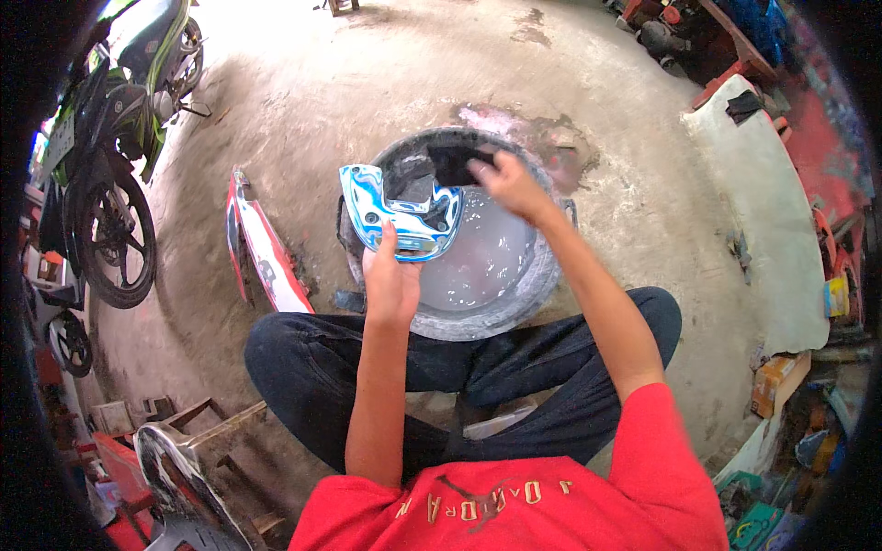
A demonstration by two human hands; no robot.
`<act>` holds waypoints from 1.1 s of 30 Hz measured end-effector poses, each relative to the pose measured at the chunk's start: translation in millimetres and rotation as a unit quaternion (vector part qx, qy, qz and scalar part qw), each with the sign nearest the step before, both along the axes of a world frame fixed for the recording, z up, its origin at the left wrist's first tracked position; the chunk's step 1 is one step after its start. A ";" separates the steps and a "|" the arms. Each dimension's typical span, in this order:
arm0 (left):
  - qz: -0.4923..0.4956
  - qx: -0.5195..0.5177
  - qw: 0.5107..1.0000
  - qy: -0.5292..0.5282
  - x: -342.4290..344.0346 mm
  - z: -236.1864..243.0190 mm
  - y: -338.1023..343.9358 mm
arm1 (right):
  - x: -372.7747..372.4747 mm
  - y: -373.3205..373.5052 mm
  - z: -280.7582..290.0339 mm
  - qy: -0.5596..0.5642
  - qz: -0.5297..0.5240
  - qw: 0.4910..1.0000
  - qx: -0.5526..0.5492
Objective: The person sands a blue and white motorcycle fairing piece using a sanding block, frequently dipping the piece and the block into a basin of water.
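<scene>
My left hand grips a glossy blue-and-white motorcycle cover by its near edge, the thumb lying on top. The cover is U-shaped with screw holes, and I hold it over the left side of a round grey tub. Cloudy greyish water fills the tub's bottom. My right hand, slightly blurred, pinches a thin black sheet above the tub's far side. Whether the sheet is sandpaper or cloth I cannot tell. It hangs just beyond the cover's right arm.
A red-and-white fairing panel lies on the concrete floor left of the tub. Motorcycles stand at the far left. A black-and-silver part leans at the lower left. Along the right are a pale board and a cardboard box.
</scene>
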State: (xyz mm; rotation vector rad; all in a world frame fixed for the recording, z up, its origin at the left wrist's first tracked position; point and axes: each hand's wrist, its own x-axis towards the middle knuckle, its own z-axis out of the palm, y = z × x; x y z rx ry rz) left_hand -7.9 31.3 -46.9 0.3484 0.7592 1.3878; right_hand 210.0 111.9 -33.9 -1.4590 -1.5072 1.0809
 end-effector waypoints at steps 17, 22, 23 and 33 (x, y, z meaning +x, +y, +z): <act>-0.095 -0.001 0.995 0.006 -7.9 -4.3 0.9 | -29.9 -74.6 7.6 -0.196 0.151 0.929 0.275; -0.091 -0.003 0.996 0.015 -10.0 -1.4 2.5 | -7.0 -62.2 -23.4 -0.257 0.161 0.923 0.235; -0.094 -0.022 0.995 0.008 -10.1 5.0 3.9 | 6.2 -52.8 -29.8 -0.252 0.135 0.937 0.203; -0.072 -0.005 0.997 0.007 -13.8 -5.2 7.0 | -21.3 -78.8 -30.9 -0.194 0.238 0.905 0.296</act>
